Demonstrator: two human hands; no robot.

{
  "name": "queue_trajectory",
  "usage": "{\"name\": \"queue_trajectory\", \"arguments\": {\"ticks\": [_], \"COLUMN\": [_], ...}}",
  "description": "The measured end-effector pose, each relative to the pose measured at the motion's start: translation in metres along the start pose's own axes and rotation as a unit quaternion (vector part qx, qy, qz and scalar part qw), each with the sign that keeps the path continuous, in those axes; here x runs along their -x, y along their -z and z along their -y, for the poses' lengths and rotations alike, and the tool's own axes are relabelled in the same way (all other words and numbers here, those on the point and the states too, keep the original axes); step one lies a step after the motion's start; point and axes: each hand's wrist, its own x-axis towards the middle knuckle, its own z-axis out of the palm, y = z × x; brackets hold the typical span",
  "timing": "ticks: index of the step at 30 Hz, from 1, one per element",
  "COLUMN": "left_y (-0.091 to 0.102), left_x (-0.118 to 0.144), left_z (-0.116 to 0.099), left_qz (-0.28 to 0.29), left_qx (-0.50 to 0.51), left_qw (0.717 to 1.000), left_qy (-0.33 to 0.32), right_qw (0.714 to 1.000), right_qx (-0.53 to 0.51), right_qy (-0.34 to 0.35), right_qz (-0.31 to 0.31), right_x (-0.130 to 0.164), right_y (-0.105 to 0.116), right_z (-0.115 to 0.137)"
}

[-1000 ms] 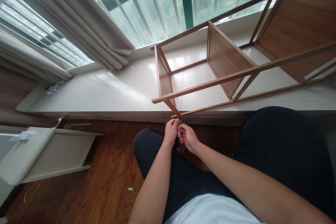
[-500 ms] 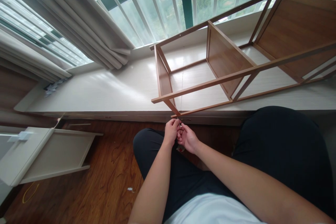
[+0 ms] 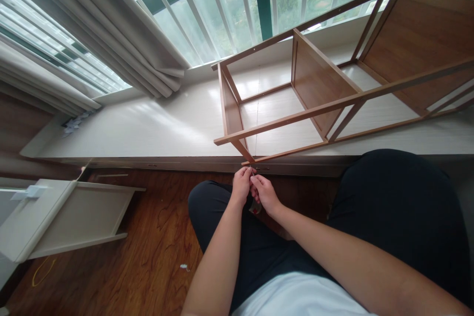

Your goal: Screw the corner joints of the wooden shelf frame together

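Note:
Just below the near left corner of a brown wooden shelf rack (image 3: 281,126), my two hands meet at the fingertips. My left hand (image 3: 242,184) is pinched closed, close under the end of the rack's lower rail. Against it, my right hand (image 3: 265,193) is closed too, thumb and fingers together. A tiny thin piece shows between the fingertips, too small to name. Under my right hand there is a small greyish object with a red mark (image 3: 255,208), partly hidden. The rack lies on its side on the pale window ledge.
The white ledge (image 3: 148,131) runs along the barred window. A grey curtain (image 3: 122,29) hangs at left. A pale cabinet-like piece (image 3: 85,212) stands on the wooden floor (image 3: 155,256) at left, near a yellow cord (image 3: 40,272) and a white scrap (image 3: 184,267).
My right hand's fingers have turned and closed in more on the fingertips of my left hand. The left hand and the rack have stayed in place.

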Motion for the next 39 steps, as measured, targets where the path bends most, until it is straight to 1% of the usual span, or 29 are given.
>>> {"name": "queue_trajectory", "arguments": {"ticks": [2,4,8,10,13,21,25,28,32,36,39], "left_y": [0.000,-0.001,-0.001,-0.002,-0.002,-0.002,-0.002,-0.003,-0.003,-0.003,-0.003], "left_x": [-0.001,-0.001,-0.001,-0.001,-0.001,-0.002,-0.001,0.000,-0.001,-0.001,0.000], "left_z": [0.001,0.001,0.000,-0.001,-0.001,0.000,-0.001,-0.002,0.000,0.000,-0.002], "left_qz": [-0.001,0.003,0.009,0.010,0.011,0.007,0.010,0.015,0.016,0.007,0.003], "left_qx": [0.003,0.007,0.010,0.012,0.015,0.022,0.013,0.002,0.003,0.014,0.019], "left_qw": [1.000,1.000,1.000,1.000,1.000,1.000,1.000,1.000,1.000,1.000,1.000], "left_qy": [-0.002,-0.002,0.000,0.001,0.001,0.009,0.009,0.003,-0.001,0.005,0.011], "right_qw": [1.000,0.998,0.978,0.970,0.963,0.968,0.960,0.962,0.972,0.974,0.972], "right_qx": [0.012,0.045,0.165,0.201,0.227,0.206,0.238,0.228,0.195,0.194,0.202], "right_qy": [0.013,0.041,0.109,0.120,0.127,0.133,0.130,0.126,0.121,0.118,0.118], "right_qz": [-0.013,-0.033,-0.067,-0.069,-0.066,-0.055,-0.075,-0.086,-0.059,-0.016,-0.006], "right_x": [0.000,0.000,0.001,0.001,0.001,0.001,-0.001,-0.006,-0.012,-0.009,-0.005], "right_y": [0.001,0.003,0.007,0.008,0.010,0.010,0.012,0.014,0.014,0.010,0.009], "right_z": [0.002,0.003,0.007,0.009,0.009,0.009,0.010,0.010,0.009,0.006,0.005]}}
